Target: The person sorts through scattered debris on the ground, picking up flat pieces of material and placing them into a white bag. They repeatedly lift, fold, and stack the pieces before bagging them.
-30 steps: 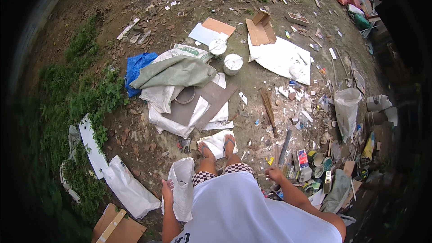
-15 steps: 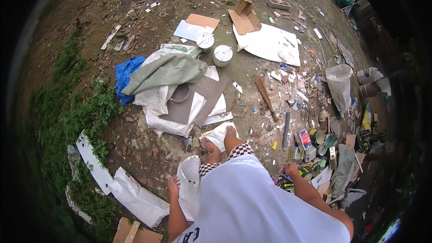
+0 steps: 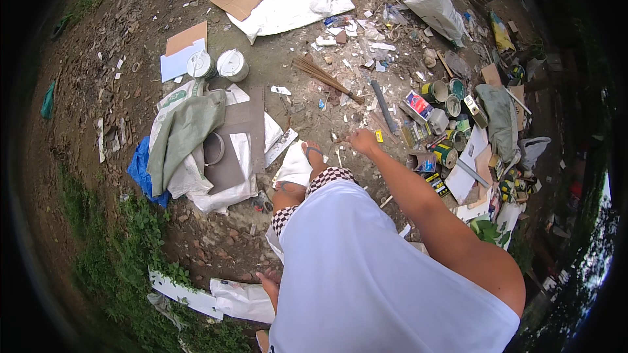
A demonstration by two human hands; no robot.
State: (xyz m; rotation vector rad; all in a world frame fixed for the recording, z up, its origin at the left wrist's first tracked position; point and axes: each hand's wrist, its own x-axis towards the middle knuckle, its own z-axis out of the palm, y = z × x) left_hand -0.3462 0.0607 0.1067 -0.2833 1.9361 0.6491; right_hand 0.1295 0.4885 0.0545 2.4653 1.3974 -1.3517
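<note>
My right hand (image 3: 362, 141) reaches forward over the littered ground, its fingers curled closed. Whatever they hold, if anything, is too small to make out. Just left of it lies a small pale stick-like piece (image 3: 338, 155), and a little yellow item (image 3: 379, 135) is to its right. Low at my left side, my left hand (image 3: 269, 284) hangs with fingers apart, holding nothing, above a white sack (image 3: 243, 301). My sandalled feet stand on a white sheet (image 3: 293, 168). A twig broom (image 3: 327, 80) and a dark grey bar (image 3: 384, 106) lie beyond my right hand.
Paint cans (image 3: 434, 91), boxes and bottles crowd the right. Two white lidded buckets (image 3: 232, 65) stand ahead-left, near a pile of sacks under a grey-green cloth (image 3: 186, 137). An unfolded cardboard box (image 3: 239, 0) and a white sheet (image 3: 294, 3) lie farther off. Weeds (image 3: 144, 229) grow left.
My view has turned to the right, so the ground things appear shifted left. My right hand has reached forward from beside the cans; my left hand has dropped lower beside my body.
</note>
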